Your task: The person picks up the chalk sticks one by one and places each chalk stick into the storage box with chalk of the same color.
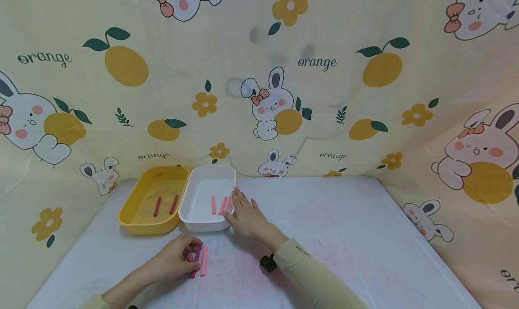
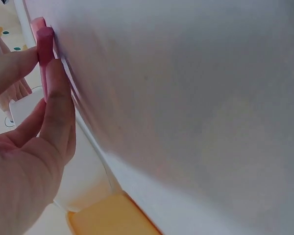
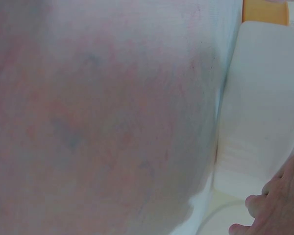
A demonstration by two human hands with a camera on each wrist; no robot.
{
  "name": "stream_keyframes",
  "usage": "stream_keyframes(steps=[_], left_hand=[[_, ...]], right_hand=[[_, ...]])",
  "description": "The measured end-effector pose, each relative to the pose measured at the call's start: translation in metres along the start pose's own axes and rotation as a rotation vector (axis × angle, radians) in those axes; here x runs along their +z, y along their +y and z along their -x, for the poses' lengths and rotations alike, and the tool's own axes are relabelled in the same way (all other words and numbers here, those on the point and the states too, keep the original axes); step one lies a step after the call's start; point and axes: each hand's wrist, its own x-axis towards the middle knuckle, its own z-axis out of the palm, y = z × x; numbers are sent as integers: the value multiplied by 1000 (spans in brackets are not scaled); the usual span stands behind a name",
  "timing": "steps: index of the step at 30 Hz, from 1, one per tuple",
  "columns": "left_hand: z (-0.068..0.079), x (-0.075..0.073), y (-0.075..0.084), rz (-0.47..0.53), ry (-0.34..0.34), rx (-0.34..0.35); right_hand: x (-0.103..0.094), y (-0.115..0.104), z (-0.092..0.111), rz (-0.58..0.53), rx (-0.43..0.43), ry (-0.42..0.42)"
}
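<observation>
Thumb and fingers of my left hand (image 1: 174,258) pinch a dark red stick (image 1: 198,254), which the left wrist view shows from its near end. Just right of it, a light pink stick (image 1: 204,261) lies on the table. My right hand (image 1: 249,221) lies along the right rim of a white tray (image 1: 207,226), its fingers fairly straight and its thumb near the front corner. Inside that tray, several pink sticks (image 1: 213,205) lie on the right side, partly hidden by the hand. Two dark red sticks (image 1: 157,206) are in the yellow tray (image 1: 147,229).
The two trays stand side by side toward the back left of the white-covered table (image 1: 344,237). Faint pink smudges mark the cover. A patterned cloth (image 1: 227,133) with rabbits and oranges hangs behind and at both sides.
</observation>
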Motion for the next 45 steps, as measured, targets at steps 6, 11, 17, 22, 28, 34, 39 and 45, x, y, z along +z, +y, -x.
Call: stream_keyframes(steps=[6,11,17,22,28,34,39,45], left_hand=[[2,2,2,28,20,1],[3,3,5,51,29,-14],[5,4,6,77,40,-36],[7,4,5,93,68,-19],[8,2,4,131,115,23],[6,-2,6,207,157,91],[2,-4,10,250,255,105],[-5,-6,11,265,364,79]], right_hand=[[0,0,0,1,4,-2],[0,0,-1,3,3,0],[0,-1,0,-7,8,-10],[0,-2,1,-13,8,-15],[1,0,0,-12,6,-10],[2,1,-1,-9,7,-9],[1,1,-1,-3,2,-13],[0,1,0,-15,-6,-11]])
